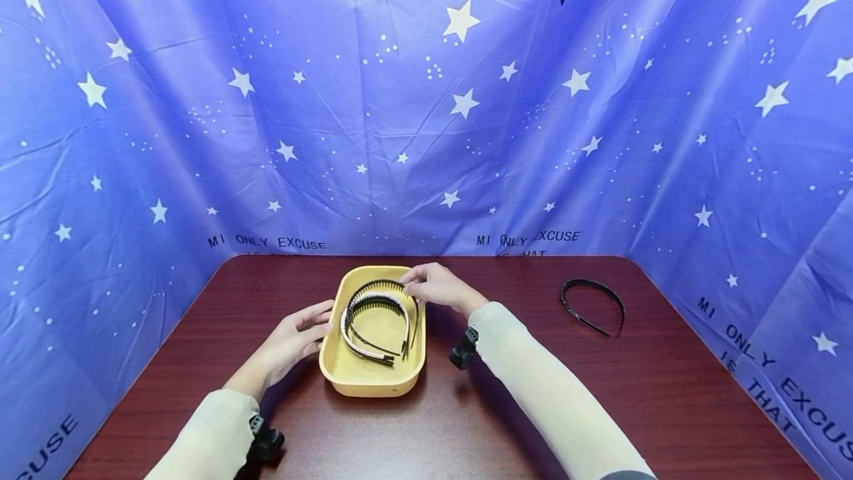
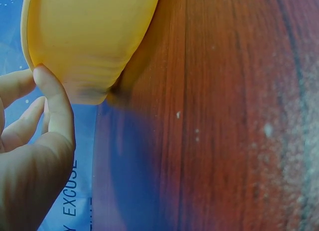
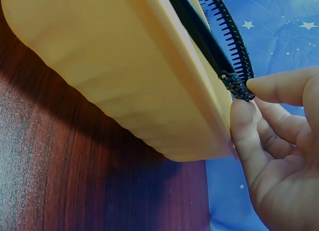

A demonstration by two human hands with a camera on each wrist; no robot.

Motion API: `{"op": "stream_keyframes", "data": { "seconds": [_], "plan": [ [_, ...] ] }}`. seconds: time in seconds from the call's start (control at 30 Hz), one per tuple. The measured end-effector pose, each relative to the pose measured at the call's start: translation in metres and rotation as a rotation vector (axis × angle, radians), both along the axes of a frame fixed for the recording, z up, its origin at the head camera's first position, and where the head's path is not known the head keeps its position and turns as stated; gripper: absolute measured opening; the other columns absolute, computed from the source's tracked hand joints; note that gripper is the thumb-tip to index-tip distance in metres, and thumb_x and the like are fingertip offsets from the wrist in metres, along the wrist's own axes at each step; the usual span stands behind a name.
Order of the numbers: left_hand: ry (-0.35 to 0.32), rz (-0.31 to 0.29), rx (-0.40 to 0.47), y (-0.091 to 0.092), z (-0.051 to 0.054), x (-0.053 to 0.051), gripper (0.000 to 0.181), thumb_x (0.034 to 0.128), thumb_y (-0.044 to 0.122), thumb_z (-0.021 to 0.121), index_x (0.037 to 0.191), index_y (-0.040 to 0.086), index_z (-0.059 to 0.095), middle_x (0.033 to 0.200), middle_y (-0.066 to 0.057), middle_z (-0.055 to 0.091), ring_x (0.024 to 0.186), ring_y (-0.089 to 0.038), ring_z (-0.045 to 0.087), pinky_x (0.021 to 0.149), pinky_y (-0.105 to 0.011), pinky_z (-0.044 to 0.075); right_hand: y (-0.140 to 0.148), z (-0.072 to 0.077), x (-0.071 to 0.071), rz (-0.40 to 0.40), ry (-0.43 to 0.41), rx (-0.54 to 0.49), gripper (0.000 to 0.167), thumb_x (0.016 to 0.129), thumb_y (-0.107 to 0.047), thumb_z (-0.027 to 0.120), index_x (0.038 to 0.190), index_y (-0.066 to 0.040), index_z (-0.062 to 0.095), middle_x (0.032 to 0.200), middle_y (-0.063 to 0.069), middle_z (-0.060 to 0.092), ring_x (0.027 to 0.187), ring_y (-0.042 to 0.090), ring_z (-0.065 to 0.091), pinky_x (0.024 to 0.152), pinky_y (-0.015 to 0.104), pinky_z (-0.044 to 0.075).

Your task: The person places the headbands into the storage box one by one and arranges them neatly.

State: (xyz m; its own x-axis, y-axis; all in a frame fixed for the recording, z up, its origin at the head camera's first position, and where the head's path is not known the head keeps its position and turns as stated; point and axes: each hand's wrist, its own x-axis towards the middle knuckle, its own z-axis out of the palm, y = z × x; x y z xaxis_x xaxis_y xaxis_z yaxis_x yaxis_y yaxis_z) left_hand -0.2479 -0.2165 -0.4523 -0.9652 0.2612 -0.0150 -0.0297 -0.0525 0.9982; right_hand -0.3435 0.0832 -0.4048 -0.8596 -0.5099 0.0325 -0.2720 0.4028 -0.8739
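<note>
A blue star-printed curtain (image 1: 400,124) surrounds a dark red wood-grain table (image 1: 506,406). Two pale sleeves (image 1: 546,384) reach in over the tabletop from the near side. Between the hands, left of the table's middle, stands an upright yellow rectangular plastic tub (image 1: 373,387). The left hand (image 1: 286,347) has its fingers loosely extended, thumb and fingertips against the tub's left side near the rim; whether any fingertip hooks over the edge is hard to make out. The right hand (image 1: 443,290), at the tub's far right corner, pinches a glittery black toothed headband (image 3: 243,56) between thumb and forefinger, nearly closed on its thin band. That headband is at the tub's right side, partly within it. Inside the tub lies a white headband (image 1: 405,315). A black headband on the right (image 1: 588,284) rests on the table, well apart from the tub. Each wrist carries a small black device (image 1: 464,349).
</note>
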Motion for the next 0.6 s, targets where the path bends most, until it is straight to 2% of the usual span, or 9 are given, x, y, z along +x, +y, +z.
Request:
{"op": "stream_keyframes", "data": {
  "seconds": [0.33, 0.5, 0.6],
  "plan": [
    [0.0, 0.003, -0.008, 0.0, 0.001, 0.0, 0.063, 0.1003, 0.004, 0.058, 0.154, -0.007, 0.027, 0.142, -0.031, 0.043, 0.109, -0.017, 0.062, 0.092, -0.034, 0.055, -0.011, 0.004, 0.001, -0.039, 0.03, 0.085, 0.025, 0.09, -0.006, 0.063, 0.112, 0.001, 0.071, 0.093, 0.006, 0.071, 0.072, 0.013, 0.063, 0.064, 0.029, 0.058],
    [0.001, -0.002, -0.003, 0.0, 0.001, 0.0, 0.063, 0.1003, 0.004, 0.058, 0.154, -0.007, 0.027, 0.143, -0.032, 0.042, 0.11, -0.018, 0.062, 0.092, -0.034, 0.054, -0.015, 0.006, 0.002, -0.065, 0.04, 0.136, 0.024, 0.087, -0.005, 0.065, 0.109, 0.0, 0.072, 0.095, 0.007, 0.072, 0.068, 0.013, 0.063, 0.062, 0.028, 0.057],
    [-0.001, -0.001, -0.002, 0.0, 0.0, 0.0, 0.062, 0.1003, 0.004, 0.058, 0.154, -0.007, 0.027, 0.143, -0.032, 0.041, 0.109, -0.017, 0.062, 0.092, -0.034, 0.054, -0.017, 0.007, 0.002, -0.073, 0.019, 0.154, 0.023, 0.088, -0.004, 0.065, 0.109, 0.0, 0.072, 0.097, 0.008, 0.072, 0.066, 0.014, 0.065, 0.062, 0.028, 0.058]
  ]
}}
